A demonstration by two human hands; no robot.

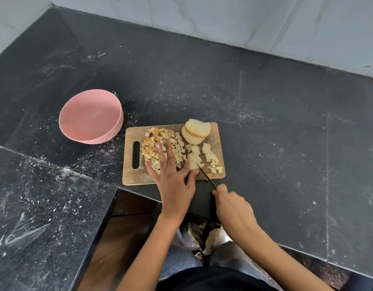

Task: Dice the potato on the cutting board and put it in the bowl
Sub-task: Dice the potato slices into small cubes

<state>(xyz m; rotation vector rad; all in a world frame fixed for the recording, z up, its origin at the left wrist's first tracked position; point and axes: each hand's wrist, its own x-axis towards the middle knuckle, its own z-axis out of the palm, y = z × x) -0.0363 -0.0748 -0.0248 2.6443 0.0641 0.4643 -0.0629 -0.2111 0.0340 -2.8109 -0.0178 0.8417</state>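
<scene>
A wooden cutting board (218, 143) lies on the black counter. A heap of diced potato (152, 143) covers its left half, and smaller dice (213, 159) lie at its right. Two thick potato slices (196, 131) are stacked at the far edge. My left hand (173, 175) lies flat over the diced heap with straight fingers, its thumb against a potato slab (193, 162). My right hand (231, 204) grips the handle of a knife (207, 176), whose blade cuts into that slab. The pink bowl (91, 116) stands left of the board and holds nothing.
The black counter (276, 133) is dusted with white specks and forms an L, with a lower step at the left front. A tiled wall (223, 15) backs it. The counter edge runs just under my wrists.
</scene>
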